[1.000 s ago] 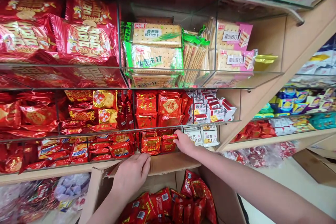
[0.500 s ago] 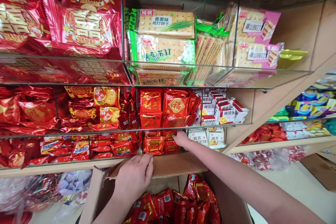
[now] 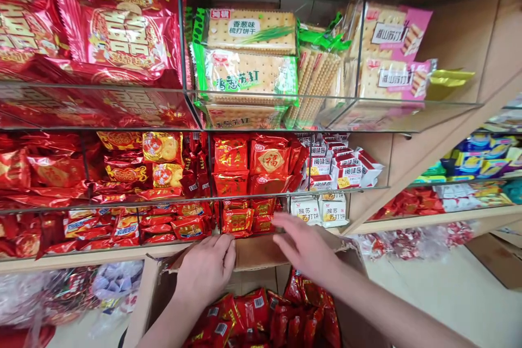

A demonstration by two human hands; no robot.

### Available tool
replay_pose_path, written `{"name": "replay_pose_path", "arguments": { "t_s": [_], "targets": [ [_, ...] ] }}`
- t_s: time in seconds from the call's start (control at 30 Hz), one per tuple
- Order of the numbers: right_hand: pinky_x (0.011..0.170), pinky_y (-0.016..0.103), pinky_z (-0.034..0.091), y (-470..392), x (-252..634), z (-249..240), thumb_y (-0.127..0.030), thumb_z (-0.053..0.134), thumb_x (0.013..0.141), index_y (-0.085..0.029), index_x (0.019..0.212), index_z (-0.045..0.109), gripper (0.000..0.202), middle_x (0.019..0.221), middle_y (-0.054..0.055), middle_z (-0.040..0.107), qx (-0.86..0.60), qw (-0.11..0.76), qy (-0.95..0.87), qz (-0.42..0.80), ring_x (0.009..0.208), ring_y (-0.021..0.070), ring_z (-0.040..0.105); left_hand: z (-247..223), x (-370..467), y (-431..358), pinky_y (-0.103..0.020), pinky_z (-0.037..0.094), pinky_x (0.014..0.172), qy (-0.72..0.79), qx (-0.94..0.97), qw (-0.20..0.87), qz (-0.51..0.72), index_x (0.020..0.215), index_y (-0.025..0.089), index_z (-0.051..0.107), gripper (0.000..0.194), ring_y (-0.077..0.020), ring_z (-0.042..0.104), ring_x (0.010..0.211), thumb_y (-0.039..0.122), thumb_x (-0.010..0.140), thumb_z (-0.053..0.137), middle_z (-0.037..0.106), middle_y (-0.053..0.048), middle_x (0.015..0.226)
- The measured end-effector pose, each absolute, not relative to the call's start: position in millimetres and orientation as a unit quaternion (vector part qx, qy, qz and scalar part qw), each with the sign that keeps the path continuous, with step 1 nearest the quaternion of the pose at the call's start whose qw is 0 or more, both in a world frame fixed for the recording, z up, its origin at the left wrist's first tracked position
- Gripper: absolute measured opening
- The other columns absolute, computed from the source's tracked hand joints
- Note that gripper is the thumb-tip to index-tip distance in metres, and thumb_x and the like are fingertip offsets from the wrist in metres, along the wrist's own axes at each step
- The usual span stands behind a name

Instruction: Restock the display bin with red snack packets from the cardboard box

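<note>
My left hand (image 3: pixel 207 264) has its fingers curled over the far edge of a cardboard box (image 3: pixel 256 253), gripping it. Above the right part of that edge is my right hand (image 3: pixel 305 244), fingers apart and holding nothing that I can see. Red-wrapped snack packets (image 3: pixel 256 310) fill the bottom of the box, several with barcodes showing. Just behind the hands, red and gold packets (image 3: pixel 237 221) are stacked in a bottom shelf compartment. White cracker packets (image 3: pixel 318 210) sit in the compartment to their right.
Clear dividers split the shelves. Green-edged cracker packs (image 3: pixel 249 73) and large red packets (image 3: pixel 126 35) stand higher up. A wooden side panel (image 3: pixel 444 136) slopes at the right. Plastic-wrapped goods (image 3: pixel 118 283) lie under the shelf at left.
My right hand has drawn back from the bottom-shelf red packets towards me, and its fingers have spread. My left hand stays on the box edge. The view has shifted slightly.
</note>
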State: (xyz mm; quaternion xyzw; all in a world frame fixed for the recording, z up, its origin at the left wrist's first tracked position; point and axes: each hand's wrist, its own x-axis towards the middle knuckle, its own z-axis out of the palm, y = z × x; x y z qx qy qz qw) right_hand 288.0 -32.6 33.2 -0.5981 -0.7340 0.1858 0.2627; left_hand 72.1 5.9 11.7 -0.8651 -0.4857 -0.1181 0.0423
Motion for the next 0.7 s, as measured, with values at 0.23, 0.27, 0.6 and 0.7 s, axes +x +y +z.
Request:
{"name": "replay_pose_path", "arguments": {
  "t_s": [0.23, 0.27, 0.6, 0.7],
  "targets": [
    [0.098, 0.038, 0.031, -124.2, 266.7, -75.0, -0.015, 0.059, 0.064, -0.014, 0.127, 0.040, 0.066, 0.132, 0.014, 0.037, -0.593, 0.050, -0.728, 0.341, 0.119, 0.0304, 0.035, 13.9, 74.8, 6.2, -0.028, 0.040, 0.061, -0.497, -0.862, 0.028, -0.096, 0.081, 0.020, 0.056, 0.029, -0.0179, 0.059, 0.071, 0.032, 0.086, 0.029, 0.063, -0.003, 0.075],
    [0.098, 0.041, 0.030, -123.2, 265.8, -94.2, -0.011, 0.060, 0.060, -0.012, 0.129, 0.036, 0.073, 0.135, 0.016, 0.031, -0.632, 0.023, -0.697, 0.339, 0.122, 0.0325, 0.029, 14.4, 74.9, 7.0, -0.028, 0.041, 0.062, -0.496, -0.863, 0.020, -0.098, 0.082, 0.020, 0.056, 0.029, -0.0180, 0.059, 0.072, 0.032, 0.086, 0.029, 0.064, -0.003, 0.076],
    [0.081, 0.053, 0.033, -108.7, 273.4, -128.5, -0.010, 0.073, 0.043, -0.015, 0.094, 0.064, 0.052, 0.098, 0.018, 0.061, -0.685, -0.011, -0.668, 0.289, 0.095, 0.0379, 0.051, 11.5, 54.0, -41.6, -0.032, 0.042, 0.082, -0.254, -0.914, -0.114, -0.294, 0.097, 0.022, 0.057, 0.027, -0.0162, 0.056, 0.088, 0.010, 0.078, 0.043, 0.064, -0.005, 0.090],
    [0.086, 0.051, 0.029, -108.5, 288.7, -121.8, -0.016, 0.071, 0.049, -0.018, 0.077, 0.065, 0.029, 0.089, 0.010, 0.064, -0.665, 0.016, -0.677, 0.314, 0.095, 0.0322, 0.051, -13.1, 53.2, -65.4, -0.030, 0.044, 0.080, -0.257, -0.905, -0.220, -0.258, 0.095, 0.023, 0.058, 0.027, -0.0153, 0.056, 0.088, 0.010, 0.079, 0.041, 0.063, -0.005, 0.092]
  ]
}}
